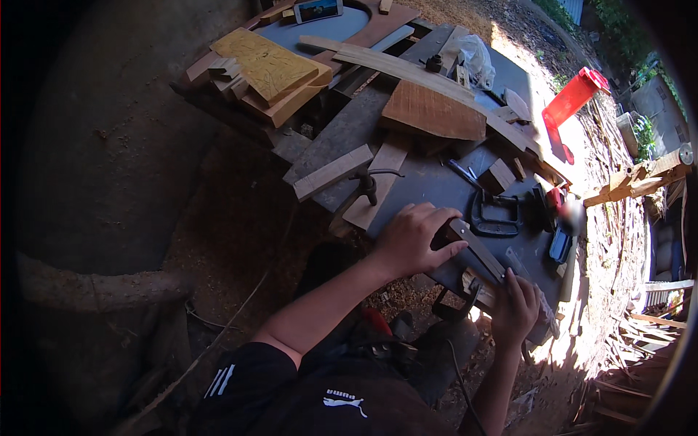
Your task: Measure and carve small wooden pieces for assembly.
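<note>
A narrow dark brown wooden bar with a small pale dot near its far end lies slantwise at the bench's near edge. My left hand is closed round its far left end, with the thumb along its side. At the near right end, my right hand pinches the bar between thumb and fingers. A black G-clamp lies just beyond the bar, apart from both hands. Below the bar, another dark clamp hangs at the bench edge. What lies under my palms is hidden.
A thick brown wood block and long pale strips cross the dark bench. A clamp stands left of my left hand. Yellowish boards and a phone are farther back. A red stand is right.
</note>
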The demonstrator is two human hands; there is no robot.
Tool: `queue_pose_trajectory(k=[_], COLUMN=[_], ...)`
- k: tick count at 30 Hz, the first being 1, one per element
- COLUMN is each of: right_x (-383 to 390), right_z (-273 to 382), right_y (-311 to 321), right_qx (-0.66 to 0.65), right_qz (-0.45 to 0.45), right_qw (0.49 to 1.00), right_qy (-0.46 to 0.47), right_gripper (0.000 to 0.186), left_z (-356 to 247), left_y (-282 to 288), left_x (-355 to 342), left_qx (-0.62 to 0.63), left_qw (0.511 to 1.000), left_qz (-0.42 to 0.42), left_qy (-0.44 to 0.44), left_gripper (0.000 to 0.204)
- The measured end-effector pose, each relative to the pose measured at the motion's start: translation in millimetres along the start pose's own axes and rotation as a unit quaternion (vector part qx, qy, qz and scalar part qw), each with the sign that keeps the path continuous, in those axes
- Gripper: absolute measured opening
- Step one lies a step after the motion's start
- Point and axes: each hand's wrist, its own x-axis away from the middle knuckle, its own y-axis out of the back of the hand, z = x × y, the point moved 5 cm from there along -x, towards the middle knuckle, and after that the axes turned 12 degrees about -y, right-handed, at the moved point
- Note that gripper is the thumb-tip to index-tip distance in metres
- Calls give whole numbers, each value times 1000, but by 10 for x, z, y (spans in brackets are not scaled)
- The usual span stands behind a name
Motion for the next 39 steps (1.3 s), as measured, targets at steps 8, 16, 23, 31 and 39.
queue_pose_trajectory(k=[8,16,23,31,39], right_x=[56,105,111,126,137], right_z=[54,35,49,41,42], right_y=[-16,-25,-6,-6,6], right_qx=[82,108,113,110,119], right_qz=[-36,-43,-58,-68,-78], right_qw=[995,992,991,991,989], right_qy=[35,47,50,43,49], right_gripper=[34,28,28,26,26], left_z=[-1,-28,-18,-27,-31], left_y=[1,35,39,48,44], left_x=[7,-34,-39,-50,-50], left_qx=[11,23,30,43,43], left_qw=[1000,1000,1000,999,999], left_qz=[19,13,6,12,5], left_qy=[14,3,-1,6,-4], left_gripper=[43,41,34,27,22])
